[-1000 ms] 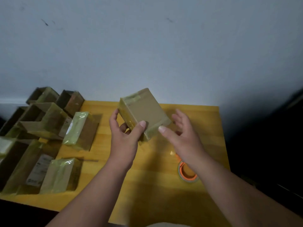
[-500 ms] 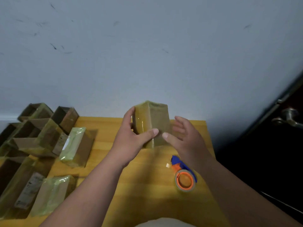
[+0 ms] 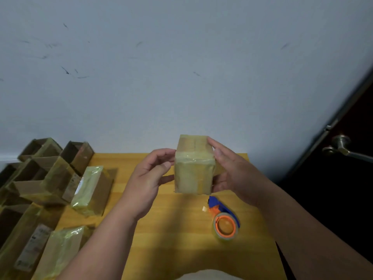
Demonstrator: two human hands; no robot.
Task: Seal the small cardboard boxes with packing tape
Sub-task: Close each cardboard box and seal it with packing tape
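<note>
Glossy taped cardboard box (image 3: 193, 174) — between 2 hands.

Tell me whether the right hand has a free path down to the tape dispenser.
Probably yes: the tape dispenser lies uncovered just below the right hand, but that hand first has to release the box.

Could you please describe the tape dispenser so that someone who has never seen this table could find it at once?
Start at the yellow wooden table against the pale wall. On its right part, just below the taped box held up by both hands, lies the tape dispenser. It is the only blue and orange thing there; everything else is brown cardboard.
</note>
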